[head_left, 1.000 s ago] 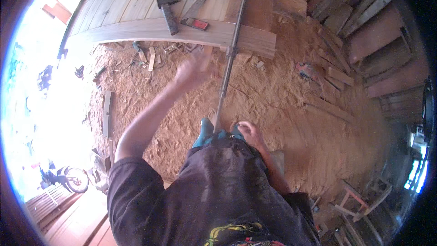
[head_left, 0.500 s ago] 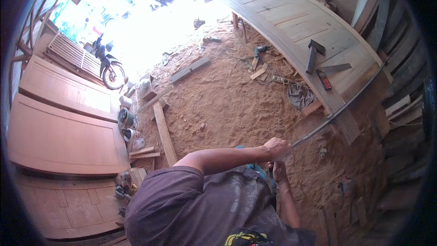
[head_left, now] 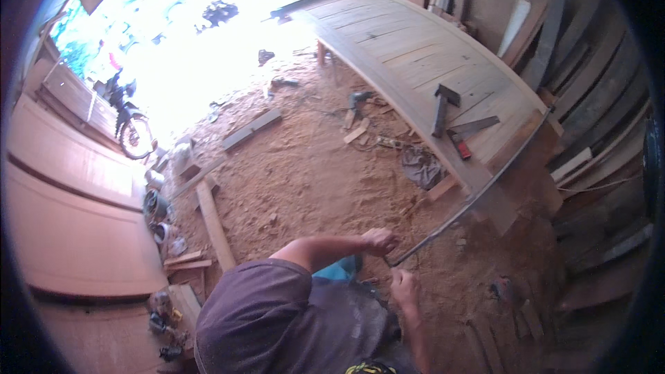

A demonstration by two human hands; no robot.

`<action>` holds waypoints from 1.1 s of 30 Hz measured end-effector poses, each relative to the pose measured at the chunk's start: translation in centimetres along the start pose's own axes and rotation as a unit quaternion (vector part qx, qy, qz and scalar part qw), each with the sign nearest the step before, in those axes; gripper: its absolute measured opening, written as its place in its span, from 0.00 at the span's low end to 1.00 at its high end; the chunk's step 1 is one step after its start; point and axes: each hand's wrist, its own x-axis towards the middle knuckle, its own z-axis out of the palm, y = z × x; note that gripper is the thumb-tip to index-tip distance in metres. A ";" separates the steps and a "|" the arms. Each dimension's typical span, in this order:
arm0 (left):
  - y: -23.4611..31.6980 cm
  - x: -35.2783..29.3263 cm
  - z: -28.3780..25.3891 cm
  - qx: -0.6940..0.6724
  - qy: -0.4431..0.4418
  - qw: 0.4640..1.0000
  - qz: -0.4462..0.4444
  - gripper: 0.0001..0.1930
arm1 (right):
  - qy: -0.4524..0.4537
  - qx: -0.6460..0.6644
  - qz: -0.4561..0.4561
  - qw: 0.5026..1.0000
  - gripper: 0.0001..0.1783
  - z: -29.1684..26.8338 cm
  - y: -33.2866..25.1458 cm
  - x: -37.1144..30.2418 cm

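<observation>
A long metal bar clamp lies across the near end of a pale wooden door panel, its near end reaching down toward me. My left hand is closed in a fist just left of that end, at the clamp's small turning handle. Just below, my right hand has its fingers curled at the lower side of the same handle. The fingers hide most of the handle. On the panel rest a dark hammer-shaped tool and a try square with a red-marked handle.
Sawdust covers the ground, with a drill, wood offcuts and a crumpled dark cloth. Finished door panels lean at left, near buckets and a motorcycle. Boards line the right wall.
The whole view has shifted, with the panel and ground now further left. My hands have moved apart, one to either side of the clamp's near end.
</observation>
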 end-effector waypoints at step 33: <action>20.1 35.6 -17.1 0.493 -0.314 0.592 0.555 0.67 | -0.072 0.736 0.230 0.633 0.39 9.5 2.6 4.8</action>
